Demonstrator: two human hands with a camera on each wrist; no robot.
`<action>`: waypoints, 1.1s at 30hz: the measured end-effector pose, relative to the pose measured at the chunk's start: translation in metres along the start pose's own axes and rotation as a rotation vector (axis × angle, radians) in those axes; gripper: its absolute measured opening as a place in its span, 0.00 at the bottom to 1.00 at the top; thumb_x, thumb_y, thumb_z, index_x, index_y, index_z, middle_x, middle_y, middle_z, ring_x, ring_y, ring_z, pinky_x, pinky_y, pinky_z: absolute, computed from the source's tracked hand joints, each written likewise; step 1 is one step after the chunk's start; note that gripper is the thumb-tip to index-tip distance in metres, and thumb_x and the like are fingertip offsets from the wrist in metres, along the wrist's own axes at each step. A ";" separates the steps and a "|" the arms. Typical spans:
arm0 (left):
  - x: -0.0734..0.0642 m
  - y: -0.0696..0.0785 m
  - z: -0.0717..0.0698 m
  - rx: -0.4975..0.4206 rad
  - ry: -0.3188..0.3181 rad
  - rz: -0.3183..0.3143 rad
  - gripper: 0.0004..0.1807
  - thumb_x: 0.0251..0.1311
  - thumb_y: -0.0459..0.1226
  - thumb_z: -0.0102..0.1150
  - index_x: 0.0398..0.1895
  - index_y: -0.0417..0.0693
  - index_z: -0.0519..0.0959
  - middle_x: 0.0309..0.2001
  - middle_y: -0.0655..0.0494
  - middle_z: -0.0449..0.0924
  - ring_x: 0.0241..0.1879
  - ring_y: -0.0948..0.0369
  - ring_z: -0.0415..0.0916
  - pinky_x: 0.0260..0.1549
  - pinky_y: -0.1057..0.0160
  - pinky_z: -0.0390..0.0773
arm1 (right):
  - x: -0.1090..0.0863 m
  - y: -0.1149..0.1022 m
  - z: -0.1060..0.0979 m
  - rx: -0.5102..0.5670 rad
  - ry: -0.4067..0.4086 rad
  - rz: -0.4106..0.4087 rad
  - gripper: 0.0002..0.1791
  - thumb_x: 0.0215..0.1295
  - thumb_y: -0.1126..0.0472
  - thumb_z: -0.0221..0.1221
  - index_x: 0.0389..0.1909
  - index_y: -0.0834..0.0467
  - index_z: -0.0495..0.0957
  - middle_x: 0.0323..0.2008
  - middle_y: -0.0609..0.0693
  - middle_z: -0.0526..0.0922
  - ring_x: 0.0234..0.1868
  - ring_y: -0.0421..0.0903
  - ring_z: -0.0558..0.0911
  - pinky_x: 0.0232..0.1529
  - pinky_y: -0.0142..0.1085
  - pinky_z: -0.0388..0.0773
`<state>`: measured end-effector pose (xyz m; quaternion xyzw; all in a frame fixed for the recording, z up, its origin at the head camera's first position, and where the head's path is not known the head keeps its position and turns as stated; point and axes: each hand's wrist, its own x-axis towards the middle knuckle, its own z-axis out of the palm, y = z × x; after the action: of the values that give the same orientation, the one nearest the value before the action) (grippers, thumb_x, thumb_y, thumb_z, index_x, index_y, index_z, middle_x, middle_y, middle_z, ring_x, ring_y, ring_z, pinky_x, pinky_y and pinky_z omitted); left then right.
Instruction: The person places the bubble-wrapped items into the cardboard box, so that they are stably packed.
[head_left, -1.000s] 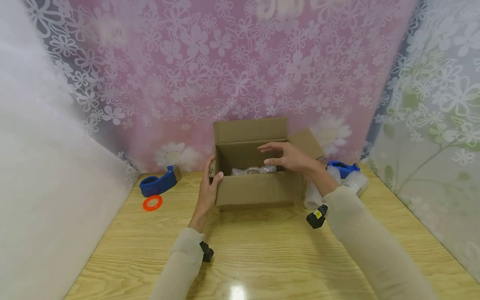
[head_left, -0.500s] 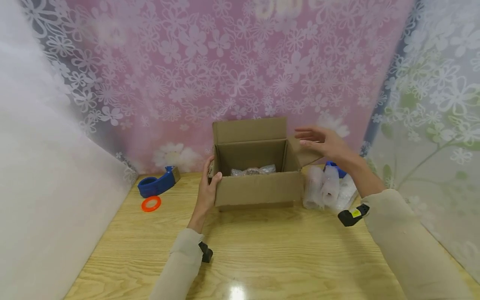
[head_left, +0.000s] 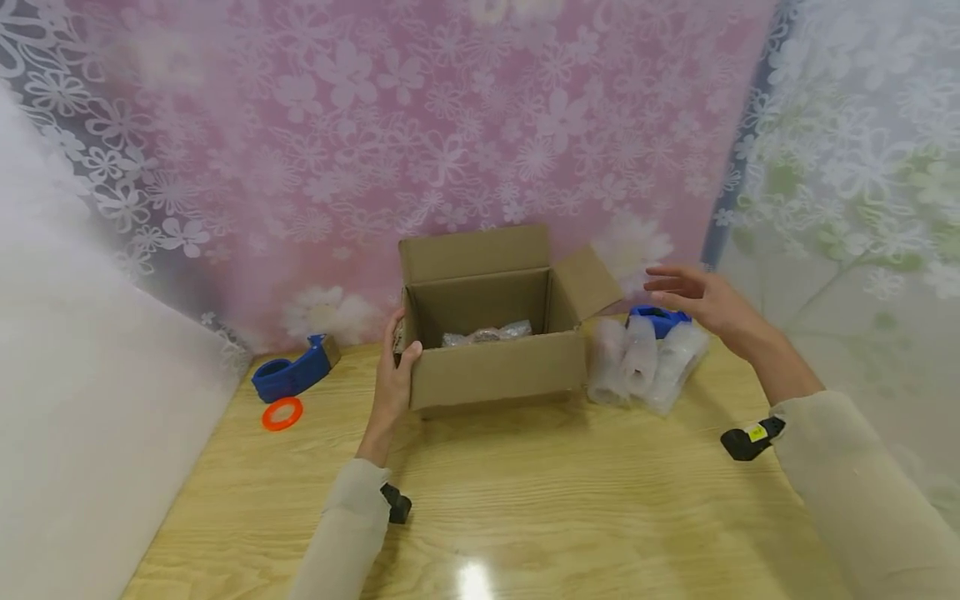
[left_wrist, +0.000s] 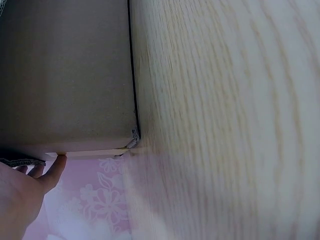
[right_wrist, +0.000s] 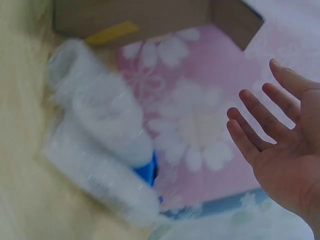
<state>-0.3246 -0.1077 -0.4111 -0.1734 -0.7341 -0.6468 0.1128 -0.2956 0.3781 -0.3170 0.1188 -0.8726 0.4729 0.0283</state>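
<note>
An open cardboard box (head_left: 498, 371) stands on the wooden table, its back flap raised and its right flap (head_left: 587, 282) spread outward. Inside it lies a bubble-wrapped item (head_left: 487, 335); what is under the wrap is hidden. My left hand (head_left: 390, 392) grips the box's left side, thumb over the front edge and fingers around the side wall. In the left wrist view, fingers (left_wrist: 54, 172) touch the box's side. My right hand (head_left: 723, 312) hangs in the air right of the box, fingers loosely bent and holding nothing. Below and left of it lie several bubble-wrapped rolls (head_left: 640, 358).
Behind those rolls sits a blue tape dispenser (head_left: 660, 320). At the left stands another blue tape dispenser (head_left: 292, 375), with an orange ring (head_left: 282, 413) in front of it. A flowered pink curtain (head_left: 450, 150) rises behind the table.
My right hand has moved from over the box's opening, past the right flap, out to the right. My left hand keeps its grip on the box. The head view has shifted slightly.
</note>
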 end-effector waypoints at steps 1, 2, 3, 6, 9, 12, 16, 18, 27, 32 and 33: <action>-0.001 0.000 -0.001 -0.001 0.005 0.001 0.36 0.77 0.44 0.48 0.85 0.58 0.51 0.84 0.51 0.43 0.51 0.35 0.76 0.57 0.36 0.73 | -0.002 0.006 -0.001 -0.007 -0.011 0.009 0.31 0.81 0.51 0.54 0.80 0.50 0.61 0.74 0.60 0.68 0.59 0.29 0.76 0.57 0.28 0.73; -0.001 -0.001 0.000 0.002 0.003 0.004 0.36 0.77 0.44 0.48 0.85 0.58 0.51 0.84 0.51 0.43 0.54 0.34 0.75 0.58 0.36 0.72 | -0.004 0.012 -0.002 -0.021 -0.013 0.019 0.32 0.81 0.50 0.54 0.81 0.49 0.60 0.74 0.60 0.68 0.58 0.29 0.76 0.60 0.33 0.73; -0.001 -0.001 0.000 0.000 -0.001 0.008 0.36 0.77 0.44 0.48 0.85 0.57 0.51 0.84 0.50 0.42 0.55 0.33 0.75 0.59 0.35 0.72 | -0.008 0.017 -0.003 -0.025 -0.015 0.033 0.32 0.81 0.50 0.54 0.81 0.49 0.60 0.74 0.60 0.68 0.58 0.28 0.75 0.63 0.38 0.73; -0.001 -0.003 0.004 0.004 -0.024 0.016 0.37 0.77 0.44 0.48 0.85 0.56 0.50 0.84 0.50 0.41 0.61 0.32 0.72 0.62 0.33 0.70 | -0.019 0.035 -0.008 -0.020 -0.014 0.072 0.34 0.81 0.48 0.54 0.82 0.49 0.57 0.74 0.61 0.67 0.57 0.28 0.73 0.68 0.57 0.67; -0.002 -0.005 0.006 0.000 -0.027 0.013 0.37 0.77 0.44 0.48 0.85 0.57 0.50 0.84 0.50 0.41 0.68 0.33 0.65 0.65 0.31 0.65 | -0.028 0.051 -0.012 -0.022 -0.014 0.101 0.37 0.80 0.46 0.54 0.83 0.50 0.54 0.75 0.63 0.64 0.56 0.28 0.72 0.69 0.66 0.62; -0.005 -0.005 0.007 0.002 -0.009 0.006 0.38 0.76 0.46 0.50 0.85 0.58 0.51 0.84 0.50 0.43 0.78 0.38 0.50 0.69 0.29 0.57 | -0.033 0.065 -0.011 -0.043 -0.032 0.117 0.39 0.81 0.47 0.54 0.84 0.54 0.51 0.75 0.67 0.62 0.55 0.26 0.71 0.68 0.57 0.69; -0.006 -0.007 0.005 -0.004 -0.004 -0.006 0.37 0.76 0.45 0.50 0.85 0.58 0.51 0.84 0.50 0.44 0.78 0.37 0.50 0.69 0.29 0.57 | -0.036 0.079 -0.009 -0.037 -0.050 0.151 0.41 0.81 0.49 0.53 0.84 0.61 0.48 0.74 0.70 0.62 0.51 0.23 0.73 0.58 0.34 0.77; -0.004 -0.007 0.005 -0.006 -0.009 -0.004 0.37 0.77 0.43 0.49 0.85 0.59 0.51 0.84 0.50 0.44 0.76 0.36 0.54 0.68 0.29 0.60 | -0.036 0.085 -0.007 -0.024 -0.057 0.165 0.41 0.81 0.49 0.53 0.83 0.62 0.47 0.74 0.71 0.62 0.49 0.22 0.74 0.54 0.28 0.77; 0.001 -0.005 0.002 -0.006 -0.025 0.004 0.37 0.77 0.43 0.49 0.85 0.59 0.51 0.84 0.50 0.43 0.59 0.33 0.72 0.59 0.34 0.71 | -0.034 0.101 0.011 -0.026 -0.083 0.209 0.41 0.82 0.48 0.52 0.82 0.67 0.48 0.72 0.75 0.63 0.65 0.67 0.75 0.64 0.59 0.73; 0.001 -0.003 -0.001 -0.002 -0.006 0.007 0.37 0.77 0.44 0.49 0.85 0.57 0.51 0.84 0.50 0.44 0.59 0.36 0.73 0.60 0.35 0.71 | -0.023 0.100 0.024 0.014 -0.098 0.231 0.43 0.81 0.46 0.52 0.81 0.69 0.47 0.71 0.77 0.63 0.67 0.72 0.73 0.63 0.60 0.74; 0.001 -0.002 -0.002 -0.001 -0.004 0.008 0.37 0.77 0.44 0.49 0.85 0.57 0.51 0.84 0.50 0.44 0.56 0.36 0.75 0.59 0.35 0.72 | -0.020 0.099 0.026 0.018 -0.100 0.241 0.44 0.81 0.45 0.52 0.81 0.70 0.47 0.71 0.77 0.62 0.66 0.71 0.74 0.63 0.59 0.75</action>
<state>-0.3261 -0.1096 -0.4124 -0.1775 -0.7333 -0.6464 0.1139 -0.2977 0.4118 -0.4159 0.0365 -0.8765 0.4743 -0.0733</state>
